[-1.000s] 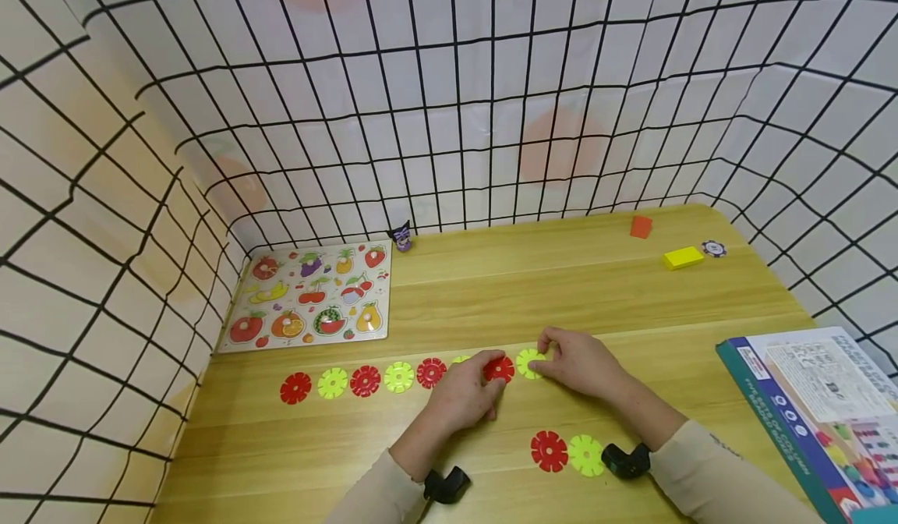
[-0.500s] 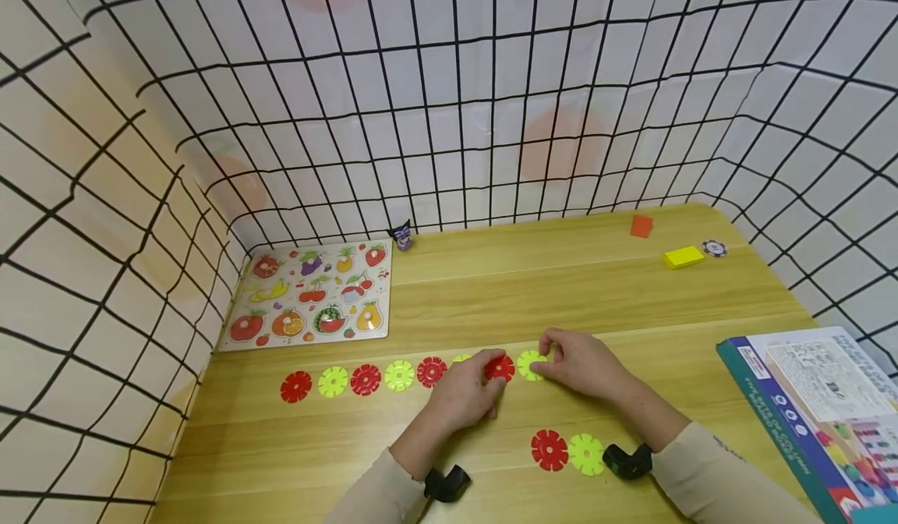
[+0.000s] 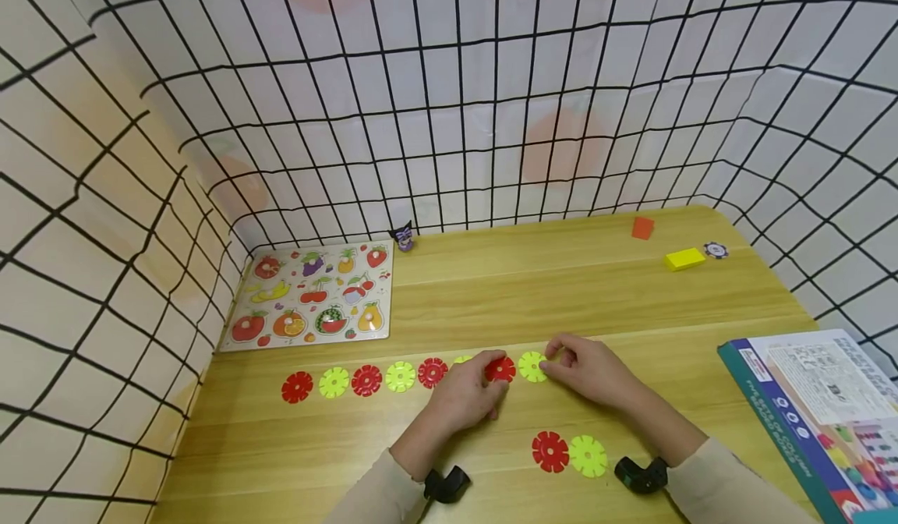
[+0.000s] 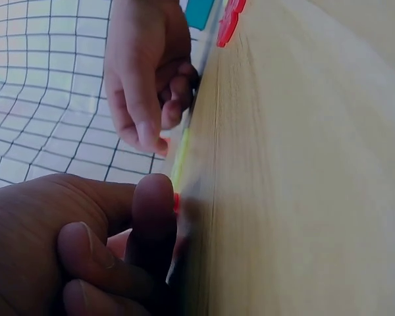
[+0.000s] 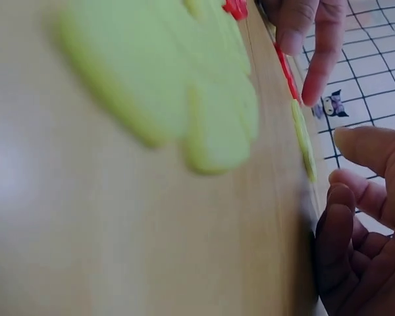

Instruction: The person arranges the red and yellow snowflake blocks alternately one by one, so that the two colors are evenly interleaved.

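Observation:
Notched plastic discs, red and yellow-green by turns, lie flat in a row across the table. My left hand has thumb and index finger about the edges of a red disc, and it partly covers a yellow-green disc to the left. At the row's right end lies a yellow-green disc. My right hand is just beside it, fingers loosely bent, a small gap showing in the right wrist view. Nearer to me, a red disc and a yellow-green disc lie side by side.
A fruit puzzle board lies at the back left, with a small purple figurine by its corner. Back right are a yellow block, an orange piece and a round chip. A box lies at right.
My right hand has let go of the end yellow-green disc and drawn slightly right, its wrist shifting right too. The left hand stays at the red disc.

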`<state>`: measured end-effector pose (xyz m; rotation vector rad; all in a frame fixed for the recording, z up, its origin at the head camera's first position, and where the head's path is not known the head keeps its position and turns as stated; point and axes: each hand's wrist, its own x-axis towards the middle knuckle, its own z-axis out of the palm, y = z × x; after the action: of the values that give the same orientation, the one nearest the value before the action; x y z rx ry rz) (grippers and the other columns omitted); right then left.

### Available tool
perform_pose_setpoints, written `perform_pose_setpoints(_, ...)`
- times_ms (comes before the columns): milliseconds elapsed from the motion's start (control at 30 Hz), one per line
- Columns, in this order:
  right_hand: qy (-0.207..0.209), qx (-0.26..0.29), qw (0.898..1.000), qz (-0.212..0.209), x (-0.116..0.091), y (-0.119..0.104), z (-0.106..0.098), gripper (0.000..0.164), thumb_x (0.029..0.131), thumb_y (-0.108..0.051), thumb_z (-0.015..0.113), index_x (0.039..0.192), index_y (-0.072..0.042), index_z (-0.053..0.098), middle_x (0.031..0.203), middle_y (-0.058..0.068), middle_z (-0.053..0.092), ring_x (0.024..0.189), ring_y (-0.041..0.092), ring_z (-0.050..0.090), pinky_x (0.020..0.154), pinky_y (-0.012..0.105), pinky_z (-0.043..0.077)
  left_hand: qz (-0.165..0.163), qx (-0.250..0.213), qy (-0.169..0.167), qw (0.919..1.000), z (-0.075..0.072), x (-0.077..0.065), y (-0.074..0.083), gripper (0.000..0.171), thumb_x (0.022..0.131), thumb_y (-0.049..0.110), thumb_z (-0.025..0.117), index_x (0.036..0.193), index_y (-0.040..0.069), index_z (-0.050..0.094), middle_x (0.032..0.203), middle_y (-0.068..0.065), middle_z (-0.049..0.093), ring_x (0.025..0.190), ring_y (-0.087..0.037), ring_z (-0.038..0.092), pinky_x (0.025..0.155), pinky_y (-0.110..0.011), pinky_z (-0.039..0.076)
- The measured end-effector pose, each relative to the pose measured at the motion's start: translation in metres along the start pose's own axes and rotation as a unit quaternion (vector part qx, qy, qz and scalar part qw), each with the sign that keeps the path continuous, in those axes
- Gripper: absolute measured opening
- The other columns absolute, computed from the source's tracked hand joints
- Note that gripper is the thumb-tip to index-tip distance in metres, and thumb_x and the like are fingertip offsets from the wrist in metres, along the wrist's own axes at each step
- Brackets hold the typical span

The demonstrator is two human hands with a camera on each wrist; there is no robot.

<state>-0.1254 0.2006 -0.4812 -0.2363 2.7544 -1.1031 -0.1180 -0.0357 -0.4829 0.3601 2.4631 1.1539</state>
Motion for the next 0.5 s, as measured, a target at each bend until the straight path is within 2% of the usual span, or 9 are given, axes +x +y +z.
perform_pose_setpoints(133, -0.027, 0.029, 0.999, 0.001, -0.014, 0.002, -0.001, 0.021, 0.083, -0.044, 0.066, 0.092, -0.026, 0.059, 0.068, -0.003, 0.055, 0.056, 0.013, 0.049, 0.052, 0.026, 0.041, 0.004, 0.008, 0.001, 1.0000, 0.001, -0.001, 0.000, 0.049, 0.089, 0.034, 0.061, 0.135, 0.034, 0.044, 0.049, 0.005, 0.057, 0.041, -0.014, 0.055, 0.045, -0.031, 0.040)
perform_pose_setpoints(267, -0.060, 0.051, 0.997, -0.014, -0.031, 0.003, -0.001, 0.020, 0.083, -0.041, 0.066, 0.094, -0.024, 0.060, 0.071, -0.003, 0.056, 0.057, 0.012, 0.050, 0.052, 0.025, 0.042, 0.026, 0.013, 0.000, 0.9996, 0.005, 0.000, 0.004, 0.047, 0.088, 0.034, 0.061, 0.133, 0.034, 0.045, 0.049, 0.007, 0.057, 0.042, -0.011, 0.055, 0.044, -0.030, 0.040)
perform_pose_setpoints(400, -0.086, 0.071, 0.994, -0.020, -0.047, 0.006, -0.001, 0.025, 0.081, -0.040, 0.069, 0.096, -0.021, 0.061, 0.074, -0.002, 0.057, 0.056, 0.010, 0.049, 0.051, 0.024, 0.042, 0.042, -0.017, -0.009, 0.9989, 0.013, 0.003, 0.011, 0.045, 0.088, 0.033, 0.062, 0.131, 0.034, 0.048, 0.050, 0.007, 0.057, 0.038, -0.011, 0.052, 0.040, -0.029, 0.042)
perform_pose_setpoints(500, -0.096, 0.070, 0.992, -0.035, -0.056, 0.006, 0.002, 0.030, 0.077, -0.042, 0.072, 0.097, -0.022, 0.061, 0.078, -0.002, 0.055, 0.059, 0.009, 0.047, 0.052, 0.023, 0.041, 0.036, -0.063, -0.013, 0.9973, 0.019, 0.007, 0.016, 0.045, 0.088, 0.030, 0.063, 0.130, 0.033, 0.049, 0.051, 0.004, 0.058, 0.033, -0.014, 0.049, 0.035, -0.030, 0.042)
